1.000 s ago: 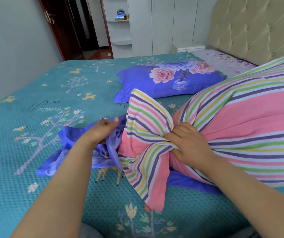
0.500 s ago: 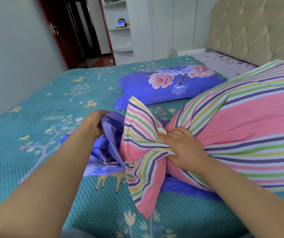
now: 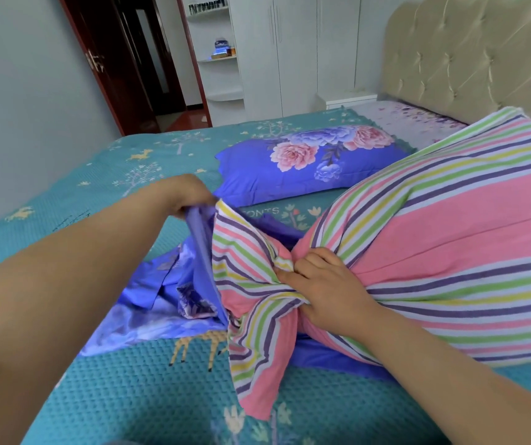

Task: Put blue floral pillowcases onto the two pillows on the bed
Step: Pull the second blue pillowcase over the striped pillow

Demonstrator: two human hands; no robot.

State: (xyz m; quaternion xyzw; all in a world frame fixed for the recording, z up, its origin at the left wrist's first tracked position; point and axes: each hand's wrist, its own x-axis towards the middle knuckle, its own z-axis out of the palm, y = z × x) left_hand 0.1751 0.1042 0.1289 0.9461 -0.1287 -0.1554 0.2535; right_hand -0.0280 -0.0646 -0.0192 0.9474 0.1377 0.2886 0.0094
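A pink pillow with green, yellow and purple stripes (image 3: 444, 252) lies at the right of the bed. My right hand (image 3: 325, 290) bunches its loose near end in a tight grip. A blue floral pillowcase (image 3: 161, 300) lies crumpled under and left of that end. My left hand (image 3: 187, 195) holds the pillowcase's upper edge, lifted above the bed beside the striped end. Further back lies a second pillow in a blue floral case (image 3: 305, 162), flat on the bed.
The bed has a teal cover with deer and tree prints (image 3: 113, 380). A beige tufted headboard (image 3: 469, 53) stands at the right. White wardrobes (image 3: 289, 53), a corner shelf and a dark red door (image 3: 122, 59) are behind the bed.
My left hand has risen and moved away from me, pulling the pillowcase edge up beside the pillow's bunched end. My right hand has kept its grip on the striped pillow.
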